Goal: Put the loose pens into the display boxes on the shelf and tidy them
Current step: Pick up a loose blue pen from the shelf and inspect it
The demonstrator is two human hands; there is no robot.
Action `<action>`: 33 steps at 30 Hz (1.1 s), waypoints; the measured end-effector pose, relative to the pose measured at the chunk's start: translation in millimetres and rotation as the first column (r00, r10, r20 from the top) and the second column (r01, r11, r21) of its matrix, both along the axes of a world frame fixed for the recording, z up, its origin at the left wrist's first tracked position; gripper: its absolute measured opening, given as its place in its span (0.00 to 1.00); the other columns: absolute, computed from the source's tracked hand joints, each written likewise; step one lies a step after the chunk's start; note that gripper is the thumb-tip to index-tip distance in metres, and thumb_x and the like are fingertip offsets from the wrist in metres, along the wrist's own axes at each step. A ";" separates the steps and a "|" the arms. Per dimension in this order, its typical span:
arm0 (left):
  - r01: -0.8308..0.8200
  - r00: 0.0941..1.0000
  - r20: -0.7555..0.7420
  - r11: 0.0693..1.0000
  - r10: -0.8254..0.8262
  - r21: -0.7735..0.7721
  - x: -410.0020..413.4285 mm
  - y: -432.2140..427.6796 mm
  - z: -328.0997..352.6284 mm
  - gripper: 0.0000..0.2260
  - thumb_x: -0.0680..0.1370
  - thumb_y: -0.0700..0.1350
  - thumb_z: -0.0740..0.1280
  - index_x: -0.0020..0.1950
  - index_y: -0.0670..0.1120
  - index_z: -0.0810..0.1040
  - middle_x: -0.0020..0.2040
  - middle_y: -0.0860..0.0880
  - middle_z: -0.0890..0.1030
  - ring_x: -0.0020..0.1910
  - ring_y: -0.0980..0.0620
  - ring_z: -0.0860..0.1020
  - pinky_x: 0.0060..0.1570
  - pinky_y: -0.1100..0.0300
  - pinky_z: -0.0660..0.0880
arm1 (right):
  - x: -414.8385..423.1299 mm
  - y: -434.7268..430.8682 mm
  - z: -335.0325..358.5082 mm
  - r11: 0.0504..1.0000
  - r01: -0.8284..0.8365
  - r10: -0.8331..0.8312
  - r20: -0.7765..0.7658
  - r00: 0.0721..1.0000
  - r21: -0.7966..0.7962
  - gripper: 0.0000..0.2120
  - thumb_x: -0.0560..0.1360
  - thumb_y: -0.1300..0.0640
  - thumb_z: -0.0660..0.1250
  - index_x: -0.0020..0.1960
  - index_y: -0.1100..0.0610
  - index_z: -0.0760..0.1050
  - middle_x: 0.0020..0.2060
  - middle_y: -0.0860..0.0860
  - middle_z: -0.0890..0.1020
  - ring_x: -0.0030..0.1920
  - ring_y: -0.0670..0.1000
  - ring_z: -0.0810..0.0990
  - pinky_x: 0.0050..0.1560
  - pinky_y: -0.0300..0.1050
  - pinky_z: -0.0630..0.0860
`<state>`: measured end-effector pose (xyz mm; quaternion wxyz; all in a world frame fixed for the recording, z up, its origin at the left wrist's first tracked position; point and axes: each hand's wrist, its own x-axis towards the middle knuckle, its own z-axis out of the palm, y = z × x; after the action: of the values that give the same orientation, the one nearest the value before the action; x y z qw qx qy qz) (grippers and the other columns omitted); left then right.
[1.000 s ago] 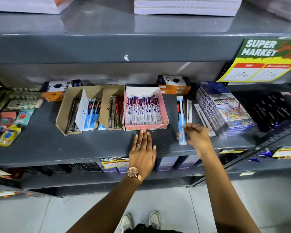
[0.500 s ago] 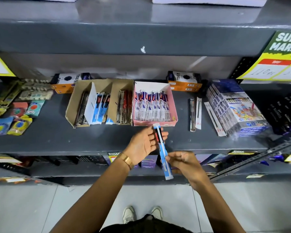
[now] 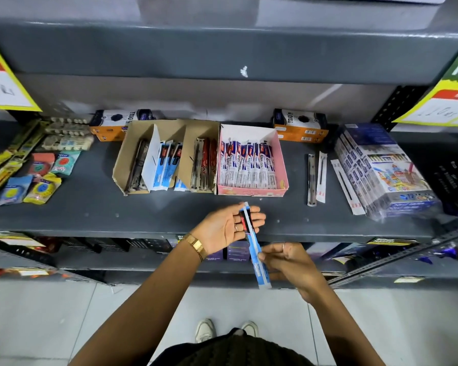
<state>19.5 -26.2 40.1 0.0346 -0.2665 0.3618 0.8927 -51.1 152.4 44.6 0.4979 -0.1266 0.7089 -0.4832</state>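
Blue and white plastic wraps the pen (image 3: pixel 254 249) nearest the person, held in the air just in front of the shelf (image 3: pixel 90 210) edge. The right hand (image 3: pixel 288 262) pinches the lower half of the packet between thumb and fingertips, while the left hand (image 3: pixel 226 228) lies open, palm up, under the upper end, fingers spread so the packet rests across them. That reads as a pass from one hand to the other, or a check of the label, probably because the matching box sits toward the left hand's side.

Beyond the hands, on the shelf, stands a pink box (image 3: pixel 251 161) nearly full of white and blue packets set in a neat row. Just left of the pink box, touching it, is a brown cardboard box (image 3: pixel 169 157) with dividers; its middle slot holds blue packets (image 3: pixel 167 165) that look like the one in hand, leaning unevenly, so that slot is likely the target and needs straightening.

Right of the pink box, apart from it, two loose pens (image 3: pixel 316 177) lie flat on the shelf, not yet boxed. Farther right, another white packet (image 3: pixel 345 187) leans against a bundle of crayon boxes (image 3: pixel 381 170).
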 end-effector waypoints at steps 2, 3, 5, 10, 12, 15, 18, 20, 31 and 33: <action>-0.014 1.000 0.003 1.000 0.014 -0.027 3.3 -3.4 1.5 0.18 0.81 0.47 0.56 0.64 0.37 0.72 0.64 0.37 0.75 0.61 0.44 0.76 0.56 0.55 0.76 | 2.3 -4.3 4.9 1.000 -0.008 0.009 0.014 1.000 -0.011 0.10 0.74 0.63 0.69 0.54 0.66 0.79 0.49 0.61 0.85 0.43 0.53 0.84 0.41 0.43 0.83; -0.027 1.000 0.001 0.998 0.027 -0.063 5.6 -6.4 3.4 0.18 0.81 0.48 0.56 0.64 0.38 0.73 0.63 0.38 0.76 0.61 0.44 0.76 0.56 0.55 0.76 | 3.2 -8.5 8.8 1.000 -0.018 0.019 0.026 0.999 -0.023 0.10 0.74 0.64 0.69 0.54 0.65 0.80 0.48 0.60 0.85 0.42 0.53 0.84 0.41 0.44 0.83; -0.109 0.994 -0.009 0.977 0.109 -0.183 17.0 -14.0 4.7 0.20 0.80 0.51 0.57 0.64 0.39 0.73 0.62 0.40 0.78 0.61 0.44 0.76 0.56 0.56 0.75 | 3.5 -18.7 20.1 0.997 -0.047 0.050 0.040 0.998 -0.059 0.07 0.73 0.64 0.70 0.51 0.62 0.80 0.44 0.58 0.86 0.40 0.50 0.84 0.42 0.43 0.82; -0.235 0.939 -0.172 0.189 0.299 -0.953 88.5 -50.7 -16.9 0.13 0.79 0.50 0.61 0.56 0.46 0.80 0.49 0.45 0.85 0.47 0.47 0.83 0.49 0.50 0.80 | 0.5 -76.0 61.5 0.976 -0.157 0.154 -0.032 0.988 -0.152 0.06 0.72 0.69 0.69 0.48 0.61 0.79 0.38 0.53 0.83 0.32 0.43 0.82 0.33 0.36 0.81; -0.067 0.938 -0.136 -0.218 0.319 -0.974 116.7 -68.8 -33.3 0.15 0.79 0.49 0.59 0.59 0.45 0.79 0.57 0.44 0.82 0.56 0.48 0.79 0.58 0.50 0.76 | 2.2 -112.3 78.2 0.966 -0.197 0.182 -0.106 0.978 -0.165 0.14 0.71 0.72 0.69 0.56 0.65 0.76 0.37 0.54 0.81 0.30 0.42 0.81 0.32 0.36 0.81; 0.053 0.918 -0.111 -0.396 0.381 -0.917 138.1 -90.8 -52.8 0.19 0.78 0.48 0.56 0.61 0.40 0.78 0.62 0.42 0.78 0.66 0.46 0.72 0.67 0.49 0.66 | 6.5 -172.9 96.1 0.955 -0.259 0.228 -0.201 0.953 -0.146 0.24 0.70 0.75 0.68 0.65 0.69 0.69 0.42 0.61 0.79 0.32 0.48 0.80 0.29 0.38 0.80; 0.102 0.877 -0.126 -0.436 0.463 -0.894 143.1 -102.1 -65.5 0.19 0.78 0.48 0.56 0.58 0.39 0.79 0.59 0.40 0.79 0.65 0.43 0.73 0.68 0.46 0.64 | 9.6 -237.0 102.8 0.957 -0.280 0.248 -0.286 0.926 -0.077 0.27 0.71 0.75 0.67 0.68 0.70 0.65 0.51 0.67 0.76 0.41 0.58 0.82 0.30 0.40 0.81; 0.080 0.849 -0.175 -0.448 0.499 -0.890 140.3 -101.9 -69.6 0.17 0.77 0.47 0.57 0.57 0.40 0.80 0.58 0.41 0.81 0.63 0.43 0.75 0.67 0.47 0.66 | 11.0 -270.5 102.1 0.964 -0.265 0.248 -0.253 0.935 -0.035 0.21 0.74 0.74 0.64 0.66 0.69 0.67 0.56 0.67 0.75 0.49 0.62 0.82 0.39 0.40 0.81; 0.033 0.802 -0.265 -0.482 0.535 -0.875 135.2 -104.7 -78.3 0.13 0.77 0.46 0.61 0.56 0.45 0.81 0.56 0.45 0.82 0.61 0.49 0.76 0.66 0.56 0.67 | 30.1 -344.7 76.5 0.866 -0.382 0.499 -0.503 0.706 0.323 0.17 0.79 0.64 0.55 0.66 0.69 0.69 0.60 0.65 0.78 0.56 0.62 0.81 0.50 0.51 0.81; 0.030 0.801 -0.274 -0.492 0.533 -0.870 134.9 -105.4 -78.6 0.13 0.77 0.46 0.62 0.56 0.45 0.81 0.56 0.46 0.82 0.62 0.50 0.76 0.66 0.57 0.67 | 31.2 -345.8 70.8 0.858 -0.358 0.507 -0.498 0.704 0.367 0.17 0.79 0.65 0.53 0.66 0.69 0.68 0.63 0.64 0.76 0.59 0.63 0.79 0.59 0.55 0.78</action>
<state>154.4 -131.6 -38.6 -0.3776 -0.4033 0.8287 0.0893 -19.8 -193.4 115.4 0.3699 -0.3694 0.8289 -0.1991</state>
